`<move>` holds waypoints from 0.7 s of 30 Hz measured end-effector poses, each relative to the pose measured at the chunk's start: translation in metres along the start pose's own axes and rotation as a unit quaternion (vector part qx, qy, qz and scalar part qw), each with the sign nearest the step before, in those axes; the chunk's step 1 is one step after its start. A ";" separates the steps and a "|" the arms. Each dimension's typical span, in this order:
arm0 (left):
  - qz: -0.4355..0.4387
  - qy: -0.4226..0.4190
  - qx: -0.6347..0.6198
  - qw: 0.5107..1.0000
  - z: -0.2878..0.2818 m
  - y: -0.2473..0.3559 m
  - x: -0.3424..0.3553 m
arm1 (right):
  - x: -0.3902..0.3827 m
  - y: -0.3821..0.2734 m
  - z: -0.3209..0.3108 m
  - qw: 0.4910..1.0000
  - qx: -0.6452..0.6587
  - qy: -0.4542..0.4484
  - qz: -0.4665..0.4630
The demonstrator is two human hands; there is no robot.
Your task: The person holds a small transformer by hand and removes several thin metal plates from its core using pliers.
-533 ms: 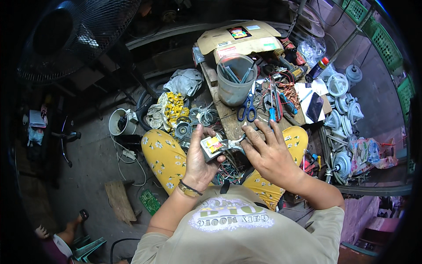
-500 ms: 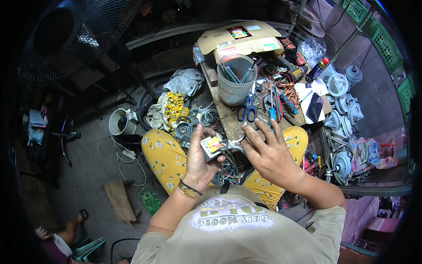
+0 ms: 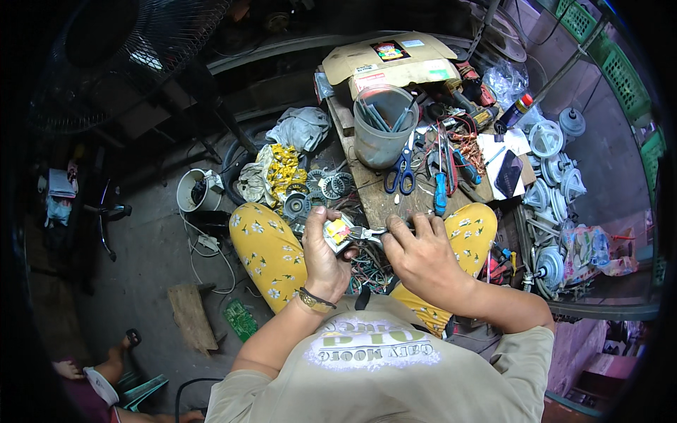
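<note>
Head view, seated posture, knees in yellow floral trousers spread to either side of frame centre. Open room: the only uncluttered surface is the grey concrete floor at centre left; a wooden workbench runs from centre up to the upper middle and is crowded to its edges. Lower right is closed off by a dark ledge, with white round pulley-like parts stacked just above it at right. Both hands work in the narrow gap between the knees, over a tangle of coloured wires. Left hand is wrapped around a small blocky component just left of frame centre, with the thumb along its near side. Component: pale casing, with a yellow and red patch on the face turned up to the camera; finer detail too small to tell. Right hand is clenched over the handles of pliers. The pliers' long axis lies nearly horizontal in the frame, nose pointing left, with the tip touching the component's right side. On the bench: grey bucket holding tools, blue-handled scissors, blue-handled screwdriver.
</note>
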State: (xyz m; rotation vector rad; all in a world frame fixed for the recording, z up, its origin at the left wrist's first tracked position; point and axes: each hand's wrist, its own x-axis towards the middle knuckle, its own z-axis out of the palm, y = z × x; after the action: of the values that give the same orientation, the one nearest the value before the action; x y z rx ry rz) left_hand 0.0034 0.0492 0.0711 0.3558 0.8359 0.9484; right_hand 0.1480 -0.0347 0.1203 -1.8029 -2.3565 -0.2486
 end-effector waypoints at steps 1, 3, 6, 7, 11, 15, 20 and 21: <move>0.009 0.002 -0.003 1.000 -0.001 -0.001 0.001 | 0.000 -0.001 0.002 1.000 0.014 -0.006 0.004; 0.003 -0.005 -0.010 1.000 -0.002 -0.001 0.002 | -0.001 -0.002 0.005 0.999 0.037 -0.028 0.022; -0.040 -0.013 -0.020 0.999 -0.004 0.002 0.006 | 0.000 0.001 0.004 1.000 0.000 0.004 0.017; -0.055 -0.007 -0.023 0.998 -0.003 0.002 0.007 | 0.000 0.002 0.003 0.999 -0.025 0.026 0.010; -0.059 0.005 -0.013 0.998 -0.003 -0.001 0.006 | -0.004 0.006 0.001 1.000 -0.012 0.000 0.007; -0.044 -0.013 -0.004 0.999 -0.005 -0.004 0.008 | -0.009 0.004 0.003 0.999 0.025 -0.017 0.022; -0.016 -0.011 0.041 0.999 0.000 -0.006 0.003 | -0.011 0.005 0.006 0.999 0.032 -0.022 0.033; -0.005 -0.015 0.056 0.998 0.000 -0.007 0.003 | -0.011 0.005 0.007 0.999 0.031 -0.020 0.037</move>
State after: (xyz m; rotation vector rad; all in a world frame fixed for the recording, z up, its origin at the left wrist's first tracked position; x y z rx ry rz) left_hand 0.0081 0.0475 0.0654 0.4614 0.8642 0.8868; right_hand 0.1550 -0.0422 0.1112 -1.8782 -2.2907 -0.1309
